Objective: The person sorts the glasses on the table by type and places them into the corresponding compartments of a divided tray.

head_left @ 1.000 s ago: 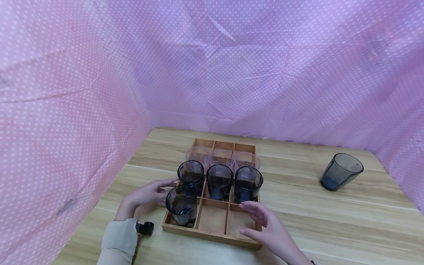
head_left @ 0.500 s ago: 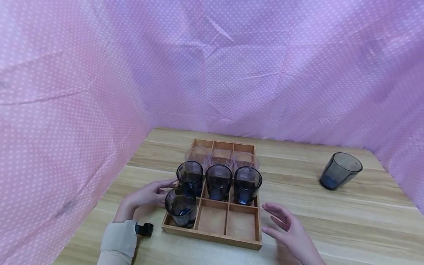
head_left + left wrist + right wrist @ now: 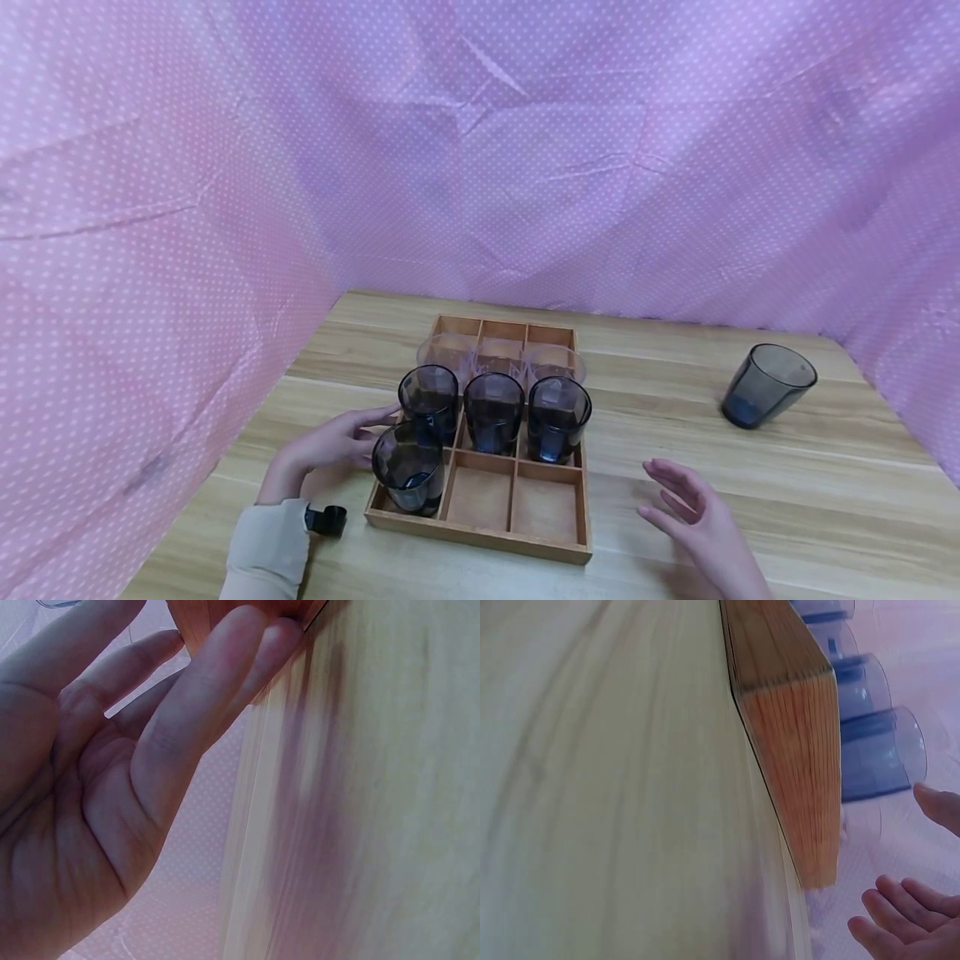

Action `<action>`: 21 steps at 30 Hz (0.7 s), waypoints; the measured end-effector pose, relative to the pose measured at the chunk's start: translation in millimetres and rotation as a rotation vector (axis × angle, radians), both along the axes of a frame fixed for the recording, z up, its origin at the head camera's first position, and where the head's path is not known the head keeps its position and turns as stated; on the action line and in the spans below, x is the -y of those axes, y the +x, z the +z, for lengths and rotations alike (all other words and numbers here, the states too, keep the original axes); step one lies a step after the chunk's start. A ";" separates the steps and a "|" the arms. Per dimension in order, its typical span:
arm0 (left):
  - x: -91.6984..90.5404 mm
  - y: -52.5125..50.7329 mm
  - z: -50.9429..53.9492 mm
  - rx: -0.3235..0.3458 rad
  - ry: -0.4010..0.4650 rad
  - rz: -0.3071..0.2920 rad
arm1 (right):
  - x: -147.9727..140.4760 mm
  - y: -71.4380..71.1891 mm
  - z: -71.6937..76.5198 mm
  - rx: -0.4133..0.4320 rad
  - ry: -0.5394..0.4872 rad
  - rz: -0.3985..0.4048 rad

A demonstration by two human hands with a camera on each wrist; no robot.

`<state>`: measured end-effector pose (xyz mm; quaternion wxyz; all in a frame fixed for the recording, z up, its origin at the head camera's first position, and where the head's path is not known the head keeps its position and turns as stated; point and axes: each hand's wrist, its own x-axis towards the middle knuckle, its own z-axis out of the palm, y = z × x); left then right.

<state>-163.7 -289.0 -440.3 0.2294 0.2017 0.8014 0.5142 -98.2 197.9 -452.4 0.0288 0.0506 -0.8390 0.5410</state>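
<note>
A compartmented wooden tray (image 3: 551,550) lies on the table. Dark tinted glasses stand upright in it: one (image 3: 408,475) in the front left compartment and a row of three behind, with the middle one (image 3: 495,417) between its neighbours. Clear glasses (image 3: 555,362) form the row beyond. At the tray's left side is my left hand (image 3: 330,442); in the left wrist view its fingertips (image 3: 281,641) touch the wooden wall, fingers extended. My right hand (image 3: 701,517) hovers right of the tray, fingers loosely bent, holding nothing. Another dark glass (image 3: 768,387) stands apart at the right.
The wood-grain table (image 3: 645,350) extends around the tray. A pink dotted cloth (image 3: 555,200) hangs behind and along both sides. A black strap piece (image 3: 326,521) sits at the left wrist, by a light sleeve (image 3: 266,542).
My right hand has moved rightward from above the front right compartment, out past the tray's edge over the table. The left hand and the glasses stay in place.
</note>
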 end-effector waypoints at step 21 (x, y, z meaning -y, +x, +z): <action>0.2 -1.8 -2.8 0.002 -0.014 0.008 | -73.3 0.8 -13.4 -0.118 -0.255 -0.175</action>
